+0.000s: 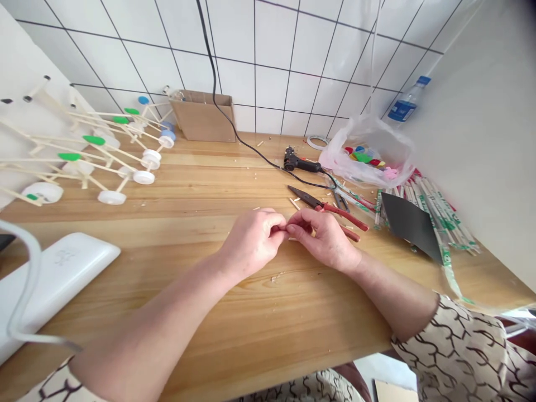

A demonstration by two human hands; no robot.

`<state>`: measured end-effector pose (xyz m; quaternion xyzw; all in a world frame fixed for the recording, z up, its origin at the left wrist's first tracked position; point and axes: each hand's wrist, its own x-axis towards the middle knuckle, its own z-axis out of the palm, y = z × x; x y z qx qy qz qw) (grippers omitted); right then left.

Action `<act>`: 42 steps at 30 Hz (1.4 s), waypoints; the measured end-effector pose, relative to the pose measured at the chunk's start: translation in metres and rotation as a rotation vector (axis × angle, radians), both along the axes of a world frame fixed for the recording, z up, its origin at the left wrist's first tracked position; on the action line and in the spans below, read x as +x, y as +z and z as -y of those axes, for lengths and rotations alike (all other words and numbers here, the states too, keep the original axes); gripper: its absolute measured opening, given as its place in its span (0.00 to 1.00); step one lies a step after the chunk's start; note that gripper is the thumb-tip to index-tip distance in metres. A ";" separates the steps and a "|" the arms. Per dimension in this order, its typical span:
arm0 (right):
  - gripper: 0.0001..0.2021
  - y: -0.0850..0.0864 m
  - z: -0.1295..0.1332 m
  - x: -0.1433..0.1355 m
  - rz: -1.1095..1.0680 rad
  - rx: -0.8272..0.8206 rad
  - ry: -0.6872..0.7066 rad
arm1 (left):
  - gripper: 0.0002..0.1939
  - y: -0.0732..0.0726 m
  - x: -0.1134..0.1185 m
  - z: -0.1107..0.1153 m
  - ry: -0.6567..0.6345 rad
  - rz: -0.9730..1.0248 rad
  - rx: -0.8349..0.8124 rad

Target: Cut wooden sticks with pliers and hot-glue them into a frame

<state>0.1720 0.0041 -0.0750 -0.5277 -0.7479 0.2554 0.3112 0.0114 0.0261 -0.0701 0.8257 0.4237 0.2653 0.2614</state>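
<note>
My left hand (255, 240) and my right hand (320, 234) meet above the middle of the wooden table, their fingertips pinched together. Whatever sits between the fingertips is too small and too covered to make out. Just behind my right hand lie red-handled pliers (330, 209), partly hidden by it, with short bits of stick beside their dark jaws. A black glue gun (299, 162) rests farther back, its cord running up the tiled wall.
At the left stand several stick-built models (113, 151) with white cap wheels. Behind are a cardboard box (207, 120) and a plastic bag (355, 167) of coloured pieces. Wrapped sticks and a black sheet (412, 223) lie right; a white device (62, 279) lies front left.
</note>
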 end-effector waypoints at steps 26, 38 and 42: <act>0.05 -0.004 -0.002 0.006 -0.061 0.055 -0.035 | 0.09 -0.001 -0.015 -0.016 -0.082 0.044 -0.204; 0.05 -0.004 -0.010 0.014 -0.111 0.130 -0.190 | 0.06 0.005 -0.022 -0.023 0.117 -0.004 -0.237; 0.04 0.000 -0.015 0.024 0.135 0.147 -0.263 | 0.06 0.008 -0.015 -0.017 0.121 0.020 -0.262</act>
